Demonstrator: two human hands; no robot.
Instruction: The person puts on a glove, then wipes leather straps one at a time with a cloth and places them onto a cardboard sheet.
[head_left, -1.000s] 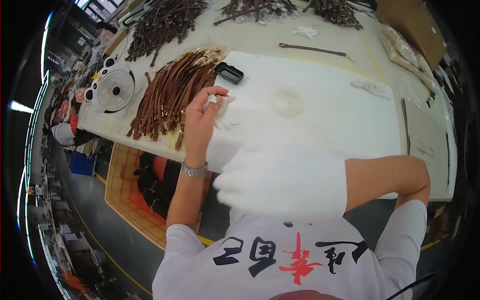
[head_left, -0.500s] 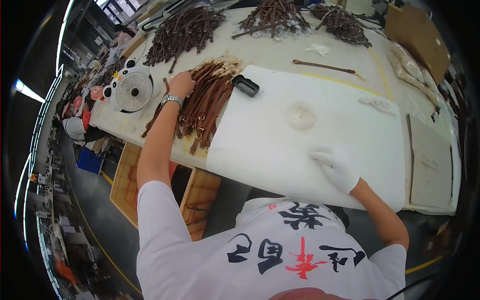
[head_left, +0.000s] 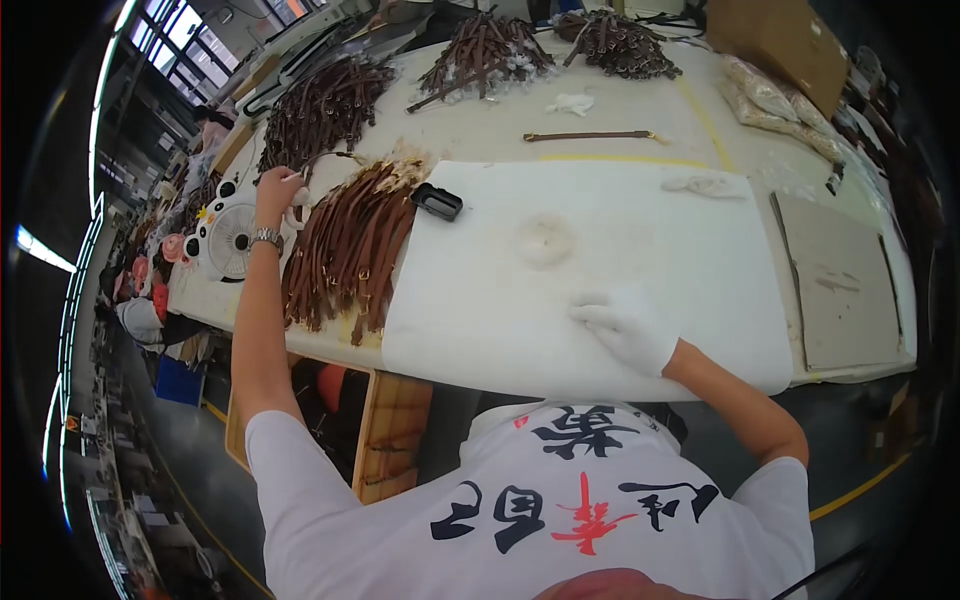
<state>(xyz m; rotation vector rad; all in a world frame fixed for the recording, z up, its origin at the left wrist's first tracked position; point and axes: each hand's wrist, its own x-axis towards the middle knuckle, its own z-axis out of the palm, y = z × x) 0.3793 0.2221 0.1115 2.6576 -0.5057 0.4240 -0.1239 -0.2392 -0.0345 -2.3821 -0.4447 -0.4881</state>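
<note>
My left hand (head_left: 280, 195), bare with a metal watch at the wrist, is raised beside the white fan (head_left: 230, 240), its fingers closed. Something small and white shows against its fingers, too small to identify. A thin brown strap (head_left: 338, 156) curves close to its fingertips; contact is unclear. Below and right of this hand is a fanned pile of brown straps (head_left: 350, 245) with gold buckles. My right hand (head_left: 630, 338), in a white glove, rests on the white sheet (head_left: 480, 310), fingers stretched out and nothing visible in them.
A black tray (head_left: 438, 202) sits at the sheet's upper left corner. One strap (head_left: 590, 135) lies beyond the sheet, near a crumpled white scrap (head_left: 570, 104). More strap piles (head_left: 325, 110) line the back. Grey board (head_left: 840, 285) and a cardboard box (head_left: 780, 45) are at right.
My left hand went from the sheet's left edge to the strap pile, then left to the fan. My right hand moved from in front of my chest onto the sheet and has stayed there.
</note>
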